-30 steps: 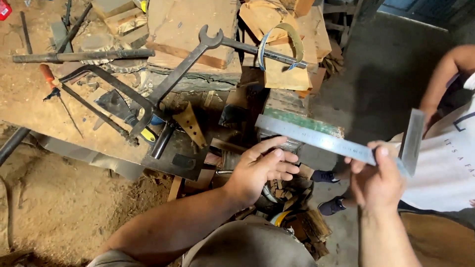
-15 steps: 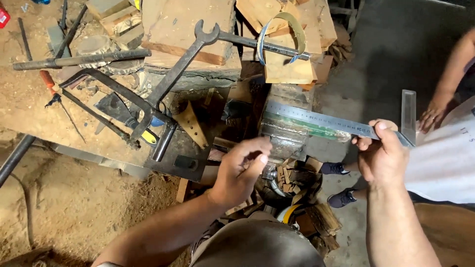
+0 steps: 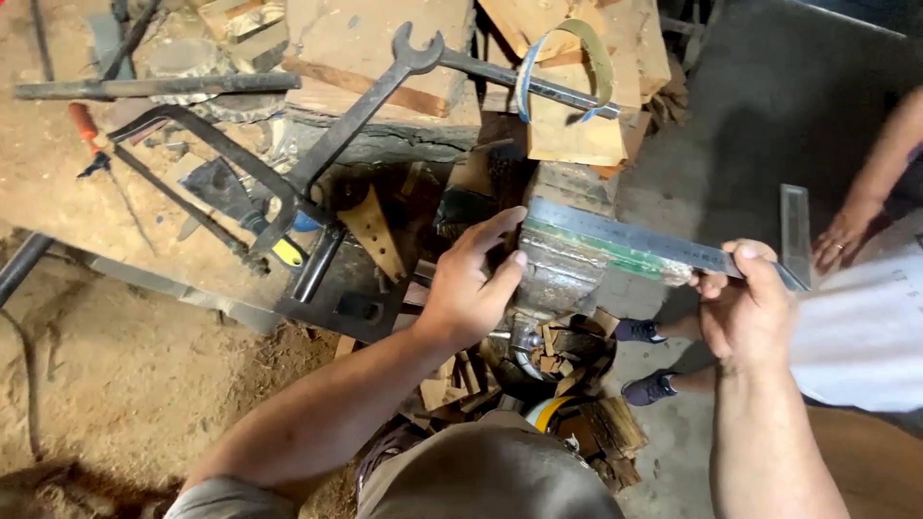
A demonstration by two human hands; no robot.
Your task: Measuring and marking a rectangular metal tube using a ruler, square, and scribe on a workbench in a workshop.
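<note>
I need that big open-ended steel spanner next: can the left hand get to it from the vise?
Probably yes: the left hand rests on the grey metal vise, and the long steel spanner lies uncovered atop the clutter beyond it, nothing blocking.

A dusty workbench (image 3: 67, 183) carries a wrench (image 3: 356, 115) and wood blocks (image 3: 567, 130).

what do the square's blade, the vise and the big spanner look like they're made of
Square blade: apparently bright steel, grey sheen with a greenish lower edge. Vise: likely cast metal, dull, scuffed silver-grey. Spanner: dark, matte steel, probably forged, unpolished.
</note>
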